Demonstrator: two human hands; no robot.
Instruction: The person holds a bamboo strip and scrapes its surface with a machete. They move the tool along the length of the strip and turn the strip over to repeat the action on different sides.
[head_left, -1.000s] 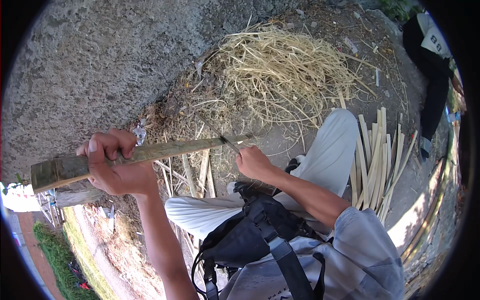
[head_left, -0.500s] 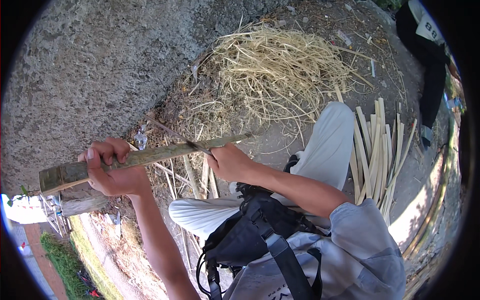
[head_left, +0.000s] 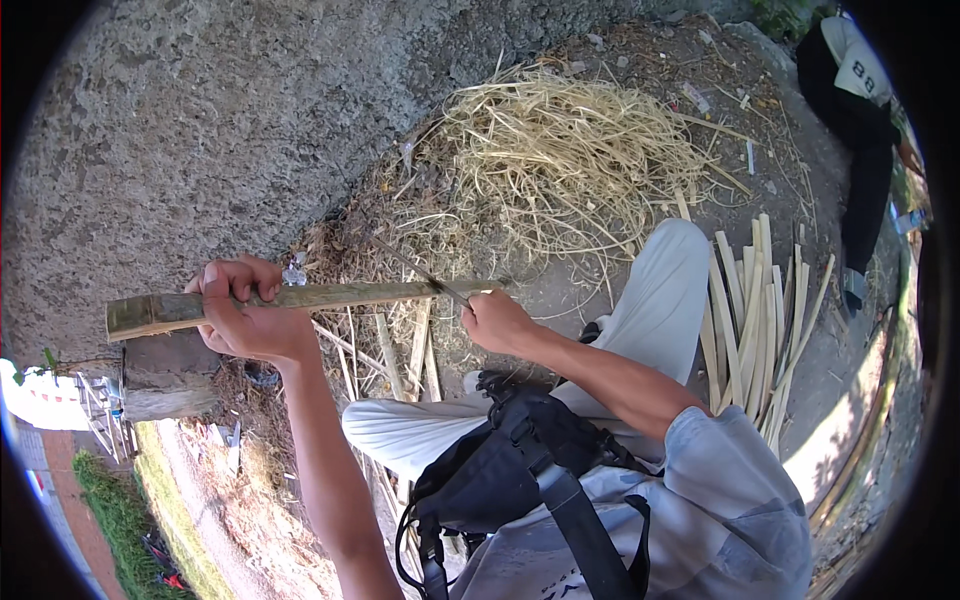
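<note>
My left hand (head_left: 248,318) grips a long green-brown bamboo strip (head_left: 310,298) held level in front of me, near its thick left end. My right hand (head_left: 497,322) is closed around the handle of a thin dark knife (head_left: 420,270). The blade slants up to the left and crosses the strip close to its right end. Both forearms rise from the lower edge. Below the strip are my knees in light trousers (head_left: 660,310).
A heap of pale bamboo shavings (head_left: 560,160) lies ahead on the ground. Several split bamboo slats (head_left: 755,310) lie beside my right leg. A short wooden block (head_left: 165,375) stands at left. A black bag (head_left: 500,470) hangs on my chest. Another person (head_left: 860,110) stands at upper right.
The bamboo strip has tilted to nearly level. My right hand with the knife slid back and forth along the strip and is now near its right end.
</note>
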